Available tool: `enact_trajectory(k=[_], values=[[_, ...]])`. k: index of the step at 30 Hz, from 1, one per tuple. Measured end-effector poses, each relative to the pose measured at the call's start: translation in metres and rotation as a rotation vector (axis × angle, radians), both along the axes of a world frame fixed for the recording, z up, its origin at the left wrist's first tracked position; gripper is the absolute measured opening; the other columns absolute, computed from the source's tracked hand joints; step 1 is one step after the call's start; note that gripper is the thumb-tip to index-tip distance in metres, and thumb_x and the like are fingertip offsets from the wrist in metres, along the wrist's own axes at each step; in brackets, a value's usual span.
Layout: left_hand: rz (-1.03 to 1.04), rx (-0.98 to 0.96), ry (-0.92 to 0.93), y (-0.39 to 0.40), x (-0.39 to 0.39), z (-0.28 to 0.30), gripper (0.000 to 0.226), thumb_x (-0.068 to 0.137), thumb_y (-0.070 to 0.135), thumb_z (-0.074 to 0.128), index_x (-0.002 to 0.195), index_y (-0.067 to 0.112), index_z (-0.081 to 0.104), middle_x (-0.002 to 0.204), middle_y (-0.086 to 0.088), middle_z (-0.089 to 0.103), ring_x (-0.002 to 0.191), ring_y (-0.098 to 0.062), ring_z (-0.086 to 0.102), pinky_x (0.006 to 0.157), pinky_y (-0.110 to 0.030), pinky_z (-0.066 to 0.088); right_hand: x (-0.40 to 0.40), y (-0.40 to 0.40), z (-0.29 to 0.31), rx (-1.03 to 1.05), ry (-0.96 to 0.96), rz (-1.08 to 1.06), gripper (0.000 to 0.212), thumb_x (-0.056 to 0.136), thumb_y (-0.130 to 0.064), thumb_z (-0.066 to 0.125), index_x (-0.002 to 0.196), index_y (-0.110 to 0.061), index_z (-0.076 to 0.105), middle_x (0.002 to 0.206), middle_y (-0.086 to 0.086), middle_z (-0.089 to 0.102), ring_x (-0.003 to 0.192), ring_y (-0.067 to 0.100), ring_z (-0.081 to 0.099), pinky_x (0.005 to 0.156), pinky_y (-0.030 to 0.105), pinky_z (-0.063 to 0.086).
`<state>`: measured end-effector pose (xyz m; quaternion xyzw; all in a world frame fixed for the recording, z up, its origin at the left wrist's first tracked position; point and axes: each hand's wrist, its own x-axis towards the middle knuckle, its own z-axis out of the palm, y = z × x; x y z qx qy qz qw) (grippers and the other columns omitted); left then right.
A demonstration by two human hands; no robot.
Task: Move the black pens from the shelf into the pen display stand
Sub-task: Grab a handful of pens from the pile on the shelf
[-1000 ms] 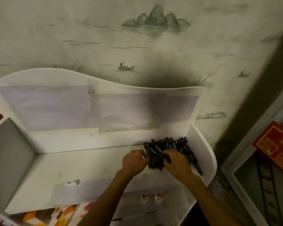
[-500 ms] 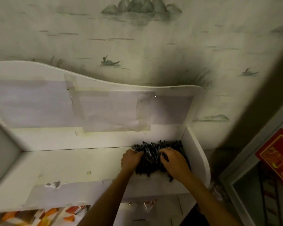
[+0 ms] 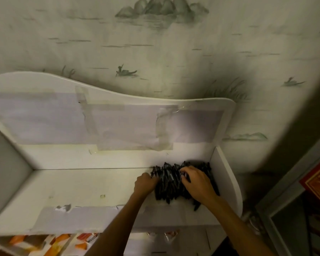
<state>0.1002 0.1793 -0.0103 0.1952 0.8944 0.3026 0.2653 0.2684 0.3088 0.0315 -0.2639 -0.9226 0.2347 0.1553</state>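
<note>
Pens (image 3: pixel 171 183): black, one heaped pile at the shelf's (image 3: pixel 81 191) right end, against its right side wall, some tips reaching the front edge. Left hand (image 3: pixel 145 184): fingers curled into the pile's left side, gripping pens. Right hand (image 3: pixel 197 183): laid over the pile's right half, fingers bent down around pens (fingertips buried among them). Wall (image 3: pixel 155 52): pale paper with painted hills and boats.

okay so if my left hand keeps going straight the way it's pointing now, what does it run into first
The left hand points right and slightly back, already against the pile of black pens. It would push into that pile first; beyond it is the shelf's right side panel.
</note>
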Motion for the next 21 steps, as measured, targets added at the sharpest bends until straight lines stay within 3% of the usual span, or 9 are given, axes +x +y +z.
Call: enact_trajectory(k=[2,4,10,14,17,19,21], values=[[0.017,-0.001,0.035,0.001,0.001,-0.001,0.04,0.088,0.052,0.064,0.08,0.014,0.055,0.072,0.001,0.056,0.062,-0.011,0.052,0.049,-0.024,0.035,0.0,-0.001,0.0,0.005,0.0,0.003,0.029,0.099,-0.025,0.054,0.127,-0.02,0.062,0.125,-0.003,0.063,0.106,0.014,0.062,0.093,0.031,0.053],[0.026,-0.023,0.068,0.001,0.002,0.002,0.043,0.086,0.055,0.065,0.077,0.015,0.053,0.074,0.0,0.058,0.062,-0.012,0.052,0.05,-0.025,0.035,0.0,-0.002,0.0,0.007,0.0,0.005,0.03,0.099,-0.025,0.054,0.128,-0.02,0.062,0.125,-0.003,0.063,0.108,0.015,0.062,0.093,0.032,0.053],[-0.017,-0.14,0.113,0.001,0.006,0.007,0.045,0.074,0.053,0.076,0.088,0.018,0.05,0.08,0.004,0.054,0.074,-0.013,0.057,0.06,-0.026,0.042,0.003,-0.004,-0.01,0.009,-0.029,0.012,0.03,0.1,-0.025,0.054,0.128,-0.019,0.061,0.124,-0.003,0.063,0.106,0.013,0.062,0.09,0.025,0.052],[0.0,-0.126,0.205,0.003,0.01,0.003,0.042,0.079,0.056,0.069,0.09,0.017,0.06,0.085,0.001,0.063,0.077,-0.016,0.061,0.067,-0.027,0.051,0.003,-0.003,-0.008,0.007,-0.025,0.012,0.03,0.099,-0.025,0.054,0.128,-0.02,0.061,0.121,-0.002,0.063,0.106,0.015,0.061,0.091,0.029,0.052],[0.007,-0.124,0.256,0.001,0.007,0.004,0.039,0.09,0.044,0.061,0.112,0.011,0.058,0.107,-0.007,0.065,0.093,-0.023,0.062,0.081,-0.033,0.052,0.004,0.0,-0.001,0.03,0.005,0.014,0.029,0.098,-0.024,0.055,0.125,-0.019,0.063,0.119,0.0,0.065,0.105,0.018,0.062,0.091,0.033,0.052],[0.015,-0.142,0.257,0.0,0.006,0.006,0.048,0.095,0.035,0.056,0.13,0.004,0.045,0.124,-0.013,0.059,0.113,-0.03,0.059,0.091,-0.038,0.048,0.005,0.001,0.002,0.045,0.027,0.005,0.027,0.098,-0.023,0.055,0.123,-0.018,0.064,0.118,0.0,0.066,0.103,0.018,0.063,0.089,0.032,0.053],[0.032,-0.136,0.211,0.0,0.006,0.008,0.054,0.097,0.033,0.054,0.137,0.0,0.036,0.13,-0.017,0.056,0.12,-0.034,0.056,0.095,-0.04,0.046,0.006,0.002,0.004,0.051,0.033,0.002,0.026,0.099,-0.022,0.055,0.122,-0.017,0.065,0.117,0.001,0.066,0.101,0.018,0.063,0.088,0.029,0.053]])
